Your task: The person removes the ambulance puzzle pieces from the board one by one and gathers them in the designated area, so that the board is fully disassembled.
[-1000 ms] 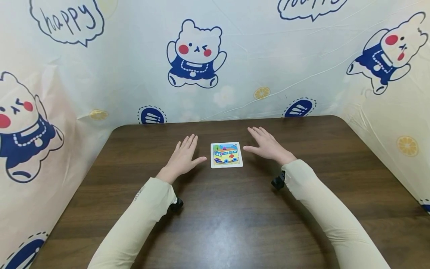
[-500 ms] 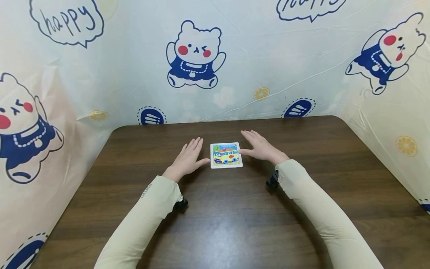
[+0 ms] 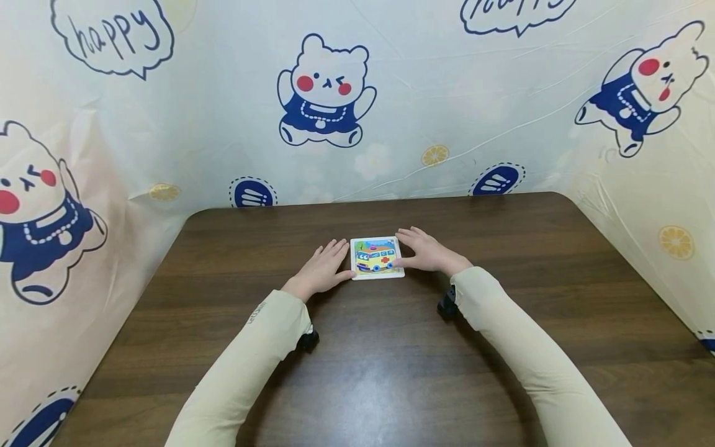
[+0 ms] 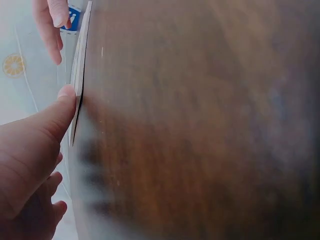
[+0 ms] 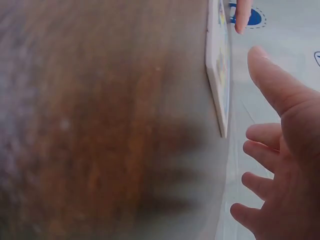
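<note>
A small square picture board (image 3: pixel 375 257) with a white rim and a yellow ambulance on it lies flat on the wooden table (image 3: pixel 357 360). At its left edge is my left hand (image 3: pixel 321 272), fingers extended and thumb tip right at the near left corner. The left wrist view has that thumb (image 4: pixel 62 102) against the edge of the board (image 4: pixel 79 75). My right hand (image 3: pixel 430 253) spreads over the right edge, its thumb overlapping the picture in the head view. From the right wrist, its thumb (image 5: pixel 272 75) shows raised above the board (image 5: pixel 216 75), with a visible gap.
Behind the table hangs a pale sheet (image 3: pixel 223 112) printed with bears and speech bubbles. The table's far edge (image 3: pixel 374 200) lies a short way beyond the board. A dark wrist camera (image 3: pixel 308 341) sits under the left sleeve, another camera (image 3: pixel 447 304) under the right.
Both hands have moved inward and slightly nearer to me, from beside the board to its left and right edges. The board has stayed in place.
</note>
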Available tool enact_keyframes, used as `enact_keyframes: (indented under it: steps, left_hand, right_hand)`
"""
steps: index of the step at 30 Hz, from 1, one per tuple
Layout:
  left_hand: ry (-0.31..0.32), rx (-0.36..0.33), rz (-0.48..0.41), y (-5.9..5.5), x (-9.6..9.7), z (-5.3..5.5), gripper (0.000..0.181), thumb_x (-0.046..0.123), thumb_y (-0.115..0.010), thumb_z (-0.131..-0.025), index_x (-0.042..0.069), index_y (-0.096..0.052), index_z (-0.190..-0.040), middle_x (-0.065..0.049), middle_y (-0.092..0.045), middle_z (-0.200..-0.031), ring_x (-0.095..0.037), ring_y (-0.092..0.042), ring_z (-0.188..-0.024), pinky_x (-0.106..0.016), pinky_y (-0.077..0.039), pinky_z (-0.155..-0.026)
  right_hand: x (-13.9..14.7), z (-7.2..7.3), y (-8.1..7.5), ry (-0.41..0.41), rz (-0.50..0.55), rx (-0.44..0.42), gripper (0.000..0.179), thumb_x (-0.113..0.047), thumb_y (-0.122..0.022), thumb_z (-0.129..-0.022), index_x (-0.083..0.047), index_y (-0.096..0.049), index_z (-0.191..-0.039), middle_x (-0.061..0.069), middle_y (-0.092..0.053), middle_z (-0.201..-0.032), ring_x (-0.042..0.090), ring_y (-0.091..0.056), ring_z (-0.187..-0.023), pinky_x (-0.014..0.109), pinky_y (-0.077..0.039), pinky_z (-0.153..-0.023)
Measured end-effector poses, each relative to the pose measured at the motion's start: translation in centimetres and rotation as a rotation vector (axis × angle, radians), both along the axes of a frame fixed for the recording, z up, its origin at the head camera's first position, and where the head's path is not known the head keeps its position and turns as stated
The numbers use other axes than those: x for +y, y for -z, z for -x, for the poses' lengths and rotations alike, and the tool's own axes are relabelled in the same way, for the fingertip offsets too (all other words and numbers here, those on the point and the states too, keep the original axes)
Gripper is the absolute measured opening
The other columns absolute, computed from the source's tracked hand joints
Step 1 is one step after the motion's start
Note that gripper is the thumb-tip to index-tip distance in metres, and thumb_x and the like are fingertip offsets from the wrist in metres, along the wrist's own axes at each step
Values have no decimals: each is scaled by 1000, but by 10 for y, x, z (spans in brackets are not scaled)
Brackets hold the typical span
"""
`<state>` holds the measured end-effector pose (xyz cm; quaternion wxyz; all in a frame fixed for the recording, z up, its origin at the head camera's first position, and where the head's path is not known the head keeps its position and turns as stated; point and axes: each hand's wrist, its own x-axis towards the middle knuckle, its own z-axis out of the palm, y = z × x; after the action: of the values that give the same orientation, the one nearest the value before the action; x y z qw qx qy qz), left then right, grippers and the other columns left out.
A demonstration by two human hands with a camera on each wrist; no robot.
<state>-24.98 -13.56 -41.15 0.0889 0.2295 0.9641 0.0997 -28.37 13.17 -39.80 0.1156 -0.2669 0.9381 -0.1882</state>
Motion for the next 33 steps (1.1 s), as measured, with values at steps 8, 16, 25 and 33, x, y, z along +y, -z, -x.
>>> enact_keyframes:
  steps: [8,16,25,33]
  left_hand:
    - [48,-32,32,-3,3,0,68,43,-44,-95,3,-22,-145,-11,-18,-150,-30,-10,-137,-49,-9,-108]
    - [70,-56,51,-6,4,0,66,42,-42,-96,5,-20,-146,-10,-18,-151,-28,-10,-138,-48,-9,-108]
    - [89,-69,72,-11,6,-4,65,40,-42,-97,4,-21,-146,-11,-18,-150,-29,-10,-137,-49,-10,-108]
    - [100,-61,78,-10,7,-12,64,40,-42,-97,3,-21,-145,-12,-18,-150,-29,-11,-137,-48,-11,-108]
  right_hand:
    - [-1,2,3,-28,-44,-50,78,-47,-62,-85,-4,-32,-143,13,-23,-149,36,-8,-136,53,-12,-106]
    - [-1,2,2,-21,-59,-85,77,-46,-62,-85,-4,-33,-142,12,-24,-149,35,-9,-136,53,-14,-106]
    - [-1,0,0,-34,-48,-95,75,-43,-63,-85,-3,-35,-141,13,-27,-147,36,-10,-136,53,-15,-106]
    - [0,-6,1,-67,-63,-79,74,-43,-63,-85,-2,-35,-141,14,-27,-147,37,-13,-135,52,-16,-106]
